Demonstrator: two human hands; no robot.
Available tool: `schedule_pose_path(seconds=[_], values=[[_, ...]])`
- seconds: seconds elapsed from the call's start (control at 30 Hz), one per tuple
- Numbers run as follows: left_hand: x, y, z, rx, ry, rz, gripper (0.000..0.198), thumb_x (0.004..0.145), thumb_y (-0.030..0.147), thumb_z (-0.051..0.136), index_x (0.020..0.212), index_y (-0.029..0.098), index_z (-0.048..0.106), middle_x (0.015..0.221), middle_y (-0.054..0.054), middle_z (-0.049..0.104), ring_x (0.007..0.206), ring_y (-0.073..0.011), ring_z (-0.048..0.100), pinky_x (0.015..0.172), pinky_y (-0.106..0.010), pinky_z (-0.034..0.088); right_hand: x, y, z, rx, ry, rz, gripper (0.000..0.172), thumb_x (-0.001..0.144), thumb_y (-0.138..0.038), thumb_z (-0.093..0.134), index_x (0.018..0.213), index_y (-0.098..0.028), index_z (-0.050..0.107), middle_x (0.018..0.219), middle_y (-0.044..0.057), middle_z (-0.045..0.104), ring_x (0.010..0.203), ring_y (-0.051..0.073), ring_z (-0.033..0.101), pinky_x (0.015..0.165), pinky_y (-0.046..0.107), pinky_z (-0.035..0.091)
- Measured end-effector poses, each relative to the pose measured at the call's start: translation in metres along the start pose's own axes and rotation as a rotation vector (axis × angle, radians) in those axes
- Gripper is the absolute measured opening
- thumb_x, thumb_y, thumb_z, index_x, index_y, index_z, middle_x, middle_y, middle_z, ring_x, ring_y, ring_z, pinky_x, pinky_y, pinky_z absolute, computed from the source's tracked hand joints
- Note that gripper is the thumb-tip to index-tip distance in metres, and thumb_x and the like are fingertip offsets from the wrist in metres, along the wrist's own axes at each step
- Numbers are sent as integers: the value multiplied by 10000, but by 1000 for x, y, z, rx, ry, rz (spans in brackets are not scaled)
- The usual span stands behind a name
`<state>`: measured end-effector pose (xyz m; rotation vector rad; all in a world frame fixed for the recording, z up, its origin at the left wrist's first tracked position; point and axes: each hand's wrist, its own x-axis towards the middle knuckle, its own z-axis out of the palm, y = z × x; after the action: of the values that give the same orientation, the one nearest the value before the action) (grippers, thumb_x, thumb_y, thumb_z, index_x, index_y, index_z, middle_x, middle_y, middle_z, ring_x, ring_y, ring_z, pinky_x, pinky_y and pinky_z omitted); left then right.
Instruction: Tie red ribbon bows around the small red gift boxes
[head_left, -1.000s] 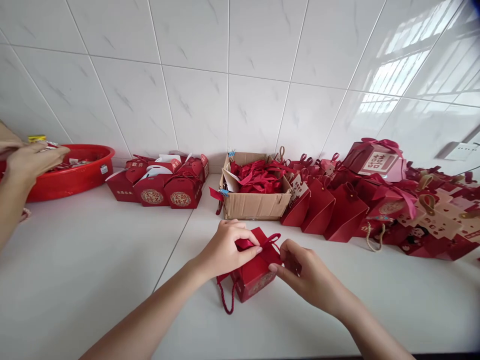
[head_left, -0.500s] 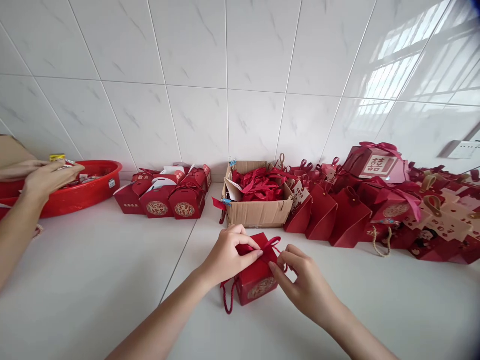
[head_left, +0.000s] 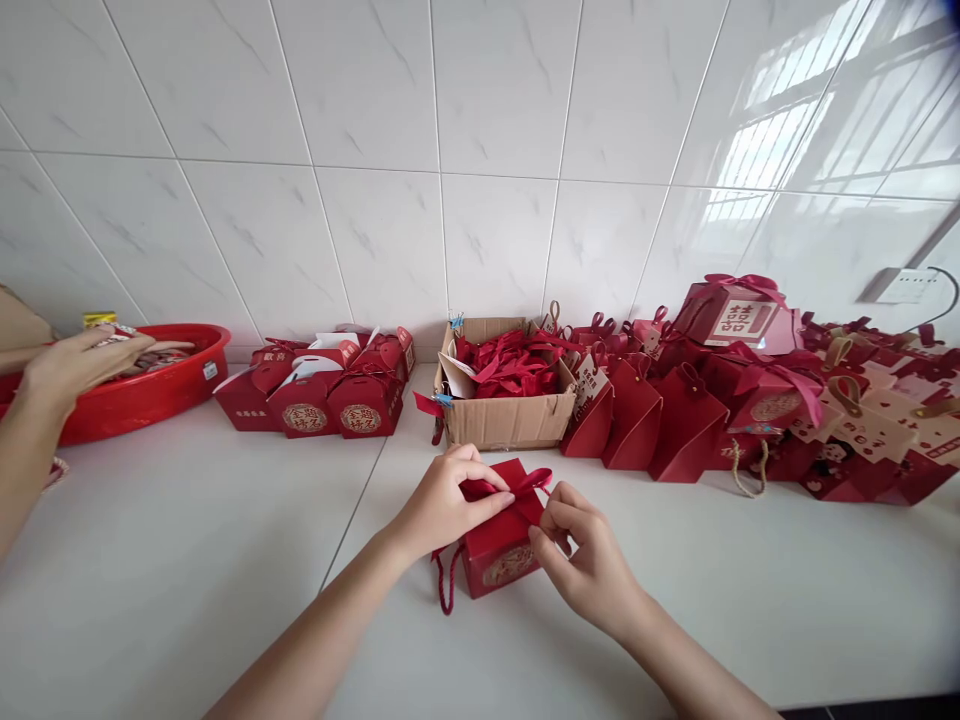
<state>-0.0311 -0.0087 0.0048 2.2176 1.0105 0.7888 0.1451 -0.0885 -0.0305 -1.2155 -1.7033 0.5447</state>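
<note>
A small red gift box (head_left: 504,568) with a round gold emblem sits on the counter in front of me. A red ribbon bow (head_left: 535,480) lies across its top, and a twisted red cord handle (head_left: 448,592) hangs at its left side. My left hand (head_left: 450,505) pinches the bow between thumb and fingers at the top of the box. At the box's right edge, my right hand (head_left: 589,555) has its thumb and index finger closed on a ribbon end, mostly hidden by the fingers.
Behind the box stands a cardboard carton (head_left: 510,420) of red ribbons. Several red boxes (head_left: 304,405) stand left; many gift bags and boxes (head_left: 686,430) crowd the right. At far left, another person's hand (head_left: 79,365) is over a red basin (head_left: 150,395).
The view has shifted slightly, so most things appear farther left. Both my hands keep their grip at the bow. The other person's hand has lowered a little toward the basin.
</note>
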Motion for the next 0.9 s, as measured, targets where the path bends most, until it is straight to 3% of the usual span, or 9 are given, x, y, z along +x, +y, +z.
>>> schedule_pose_path(seconds=[0.23, 0.33, 0.4, 0.5, 0.57, 0.63, 0.7, 0.8, 0.9], values=[[2, -2, -1, -48, -6, -13, 154, 760, 347, 668, 786, 199, 706, 811, -16, 558, 806, -170, 576, 778, -300, 446, -1, 2, -2, 83, -9, -22, 260, 837, -229, 489, 616, -192, 357, 697, 0, 407, 620, 119, 401, 538, 240, 377], [3, -3, -3, -100, 4, -11, 146, 753, 330, 674, 802, 193, 686, 837, -17, 570, 806, -167, 580, 785, -301, 455, -2, 11, -8, 181, -78, 44, 227, 801, -318, 600, 762, -202, 408, 770, -7, 424, 645, 112, 427, 564, 241, 437], [2, -2, -3, -138, 2, -3, 143, 750, 324, 674, 806, 193, 668, 862, -15, 563, 807, -162, 576, 795, -300, 460, -3, 20, -13, 177, -170, 126, 476, 693, -363, 729, 1038, -220, 433, 910, 19, 464, 711, 125, 480, 618, 268, 491], [0, 0, 3, -201, -28, 17, 155, 745, 314, 680, 836, 196, 637, 909, -14, 526, 814, -153, 561, 786, -284, 460, -5, 33, -23, 103, -282, 175, 1078, 563, -370, 821, 1415, -284, 166, 1251, 123, 385, 863, 172, 547, 725, 335, 527], [-4, 2, 11, -295, -59, 26, 195, 754, 315, 675, 905, 210, 610, 974, -18, 488, 791, -137, 544, 734, -263, 462, -8, 38, -28, 120, -364, 152, 1197, 534, -352, 831, 1464, -296, 80, 1402, 161, 244, 968, 207, 564, 800, 359, 525], [-8, 5, 21, -415, -88, 31, 254, 768, 332, 662, 984, 230, 572, 1072, -30, 450, 786, -128, 526, 705, -256, 458, -13, 37, -32, 163, -423, 120, 1180, 531, -302, 826, 1469, -268, 111, 1435, 162, 246, 1093, 250, 536, 899, 380, 493], [-11, 5, 29, -515, -95, 39, 317, 786, 374, 637, 1062, 253, 536, 1160, -46, 423, 897, -160, 511, 776, -277, 451, -22, 34, -35, 198, -408, 98, 1103, 540, -249, 813, 1447, -236, 185, 1386, 147, 365, 1174, 270, 496, 973, 395, 448], [-14, 1, 37, -611, -66, 13, 421, 823, 482, 541, 1187, 280, 479, 1180, -61, 438, 1133, -233, 403, 944, -335, 374, -43, 34, -44, 232, -281, 116, 993, 539, -214, 810, 1382, -228, 285, 1315, 124, 468, 1156, 269, 522, 981, 405, 448], [-13, -8, 45, -665, -19, -93, 455, 839, 508, 475, 1235, 286, 437, 1180, -72, 451, 1177, -256, 368, 965, -365, 346, -62, 41, -69, 266, -140, 228, 910, 536, -259, 823, 1308, -220, 343, 1196, 125, 556, 1063, 286, 588, 891, 436, 512]])
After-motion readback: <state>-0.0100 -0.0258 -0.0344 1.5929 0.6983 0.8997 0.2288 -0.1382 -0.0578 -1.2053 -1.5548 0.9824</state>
